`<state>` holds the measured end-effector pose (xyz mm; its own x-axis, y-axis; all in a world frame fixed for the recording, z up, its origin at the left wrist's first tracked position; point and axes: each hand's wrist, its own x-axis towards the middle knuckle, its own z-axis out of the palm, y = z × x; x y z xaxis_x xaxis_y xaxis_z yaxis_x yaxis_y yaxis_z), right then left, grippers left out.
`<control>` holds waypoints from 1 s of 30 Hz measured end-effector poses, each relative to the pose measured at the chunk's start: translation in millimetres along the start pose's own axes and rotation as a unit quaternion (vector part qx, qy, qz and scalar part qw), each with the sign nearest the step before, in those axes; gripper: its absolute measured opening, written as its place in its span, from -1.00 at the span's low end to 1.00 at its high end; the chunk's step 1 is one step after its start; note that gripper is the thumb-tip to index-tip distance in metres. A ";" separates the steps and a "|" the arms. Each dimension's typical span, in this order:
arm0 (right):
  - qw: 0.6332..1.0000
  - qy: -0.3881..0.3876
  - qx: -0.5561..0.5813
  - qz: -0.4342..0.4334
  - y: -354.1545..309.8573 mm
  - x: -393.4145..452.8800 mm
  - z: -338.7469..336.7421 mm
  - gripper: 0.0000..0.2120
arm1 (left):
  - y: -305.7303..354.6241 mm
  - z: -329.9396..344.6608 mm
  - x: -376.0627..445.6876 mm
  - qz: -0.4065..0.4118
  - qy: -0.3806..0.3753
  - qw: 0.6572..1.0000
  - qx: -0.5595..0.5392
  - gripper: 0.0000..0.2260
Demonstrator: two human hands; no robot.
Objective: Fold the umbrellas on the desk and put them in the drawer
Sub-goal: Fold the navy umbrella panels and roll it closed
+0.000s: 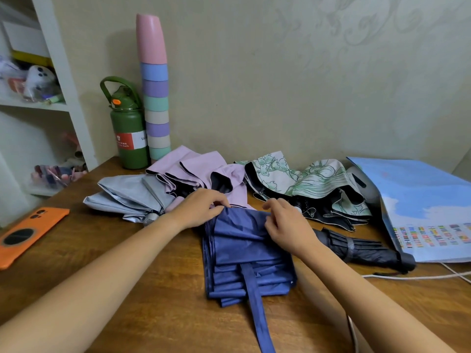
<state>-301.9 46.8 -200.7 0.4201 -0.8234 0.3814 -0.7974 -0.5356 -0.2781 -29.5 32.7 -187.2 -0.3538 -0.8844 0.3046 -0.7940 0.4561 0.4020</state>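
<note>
blue umbrella (pixel 244 250) strap: cut by bottom edge | far end: under both hands | shelf (pixel 38 103) items left of it: blurred

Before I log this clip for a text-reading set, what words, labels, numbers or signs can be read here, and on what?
"Va": start of a word on the white part of the green bottle's label, the rest hidden behind the stacked cups.
Red part of that label: small white print, too blurred to read.
Blue poster: rows of small flags, no legible words.
Orange phone case: no text shows.
</note>
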 end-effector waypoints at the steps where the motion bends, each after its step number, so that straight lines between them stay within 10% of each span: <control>1: 1.000 -0.011 -0.023 0.006 0.7 1.4 0.9 -0.78 | -2.9 -0.5 -0.8 -0.004 0.018 1.000 -0.025 -0.82; 12: 0.998 -0.042 -0.050 0.005 3.0 3.6 1.5 -0.73 | -26.0 -5.0 -13.0 0.187 0.072 0.960 0.195 -0.74; 26: 0.979 0.012 -0.057 -0.197 12.5 -13.4 1.7 -0.77 | -25.1 -9.5 -34.1 0.007 -0.018 0.999 -0.032 -0.85; 30: 0.970 0.083 -0.096 -0.205 16.8 -12.7 3.9 -0.88 | -24.5 -4.6 -36.3 0.039 -0.108 0.992 0.057 -0.44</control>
<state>-319.0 47.5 -213.7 0.6565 -0.4978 0.5668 -0.6502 -0.7543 0.0907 5.0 54.0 -204.2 -0.5038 -0.8535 0.1329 -0.8066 0.5199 0.2813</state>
